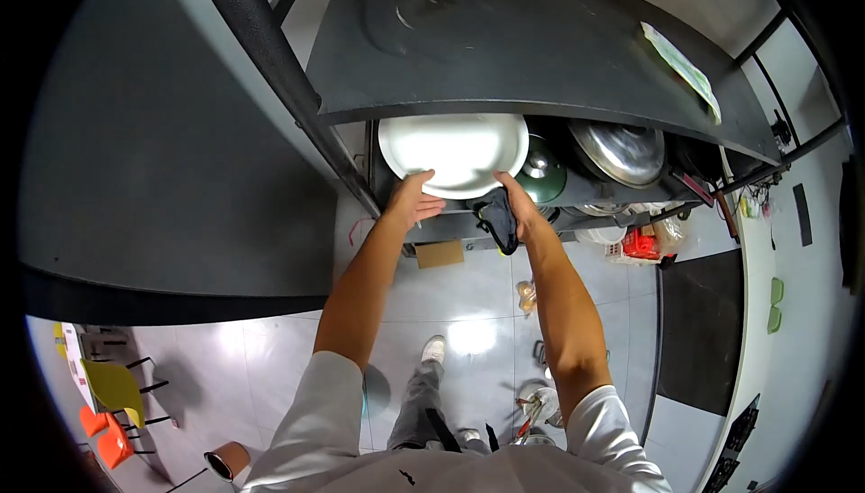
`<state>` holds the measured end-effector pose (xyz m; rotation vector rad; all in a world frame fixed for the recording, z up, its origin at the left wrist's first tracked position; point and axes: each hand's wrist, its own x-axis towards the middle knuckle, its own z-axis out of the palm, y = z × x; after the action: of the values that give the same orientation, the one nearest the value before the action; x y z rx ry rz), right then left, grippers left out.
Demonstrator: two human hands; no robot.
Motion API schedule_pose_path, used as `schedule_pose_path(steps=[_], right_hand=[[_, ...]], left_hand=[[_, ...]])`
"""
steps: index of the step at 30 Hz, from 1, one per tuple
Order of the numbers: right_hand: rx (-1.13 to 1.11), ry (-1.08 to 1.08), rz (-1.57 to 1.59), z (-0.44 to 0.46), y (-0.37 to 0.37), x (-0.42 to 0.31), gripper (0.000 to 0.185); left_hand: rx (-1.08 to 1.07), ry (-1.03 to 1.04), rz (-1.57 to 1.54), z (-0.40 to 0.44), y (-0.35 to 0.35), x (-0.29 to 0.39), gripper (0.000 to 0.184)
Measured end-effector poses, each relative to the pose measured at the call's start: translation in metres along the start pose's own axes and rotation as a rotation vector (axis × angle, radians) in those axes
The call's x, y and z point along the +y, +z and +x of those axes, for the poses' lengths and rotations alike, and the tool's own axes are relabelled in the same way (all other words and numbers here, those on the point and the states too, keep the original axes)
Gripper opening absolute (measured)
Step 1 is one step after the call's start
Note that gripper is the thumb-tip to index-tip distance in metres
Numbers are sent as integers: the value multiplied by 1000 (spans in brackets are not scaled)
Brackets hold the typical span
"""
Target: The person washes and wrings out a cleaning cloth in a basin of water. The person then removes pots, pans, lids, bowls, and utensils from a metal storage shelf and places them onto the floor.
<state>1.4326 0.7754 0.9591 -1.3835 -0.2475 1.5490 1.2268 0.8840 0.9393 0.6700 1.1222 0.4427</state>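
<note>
A large white plate (453, 152) with a raised rim lies partly under the edge of the black upper shelf. At its near left rim, my left hand (414, 202) grips with the thumb on top and the fingers below. My right hand (518, 205) holds the near right rim, thumb over the edge. Against that hand's palm and fingers hangs a dark cloth-like item (497, 221); its exact kind is unclear. Just right of the plate sits a green-rimmed glass pot lid (542, 173) with a knob, partly covered by the plate.
The black upper shelf (505, 51) overhangs the plate and carries a pale green packet (682, 69). A steel lid (622, 150) sits farther right. A black metal post (270, 60) rises at left. Below are a cardboard piece (440, 254) and a red item (640, 244) in a basket.
</note>
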Motion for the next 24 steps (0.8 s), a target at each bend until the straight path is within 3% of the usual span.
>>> schedule_pose_path(steps=[7, 11, 18, 21, 22, 24], right_hand=[[-18, 73, -176, 21, -6, -21, 37], [139, 46, -248, 42, -8, 2, 36], [288, -209, -399, -1, -3, 36, 55], [305, -233, -243, -52, -1, 69, 51], [284, -384, -162, -71, -1, 88, 47], [310, -399, -21, -99, -12, 127, 46]], left_hand=[[-51, 84, -85, 2, 3, -5, 52], [1, 153, -140, -4, 3, -21, 52], [-16, 283, -193, -14, -17, -70, 50], [-6, 279, -107, -55, -20, -90, 55], [7, 256, -48, -69, -21, -96, 59], [-39, 402, 81, -85, -22, -119, 57]])
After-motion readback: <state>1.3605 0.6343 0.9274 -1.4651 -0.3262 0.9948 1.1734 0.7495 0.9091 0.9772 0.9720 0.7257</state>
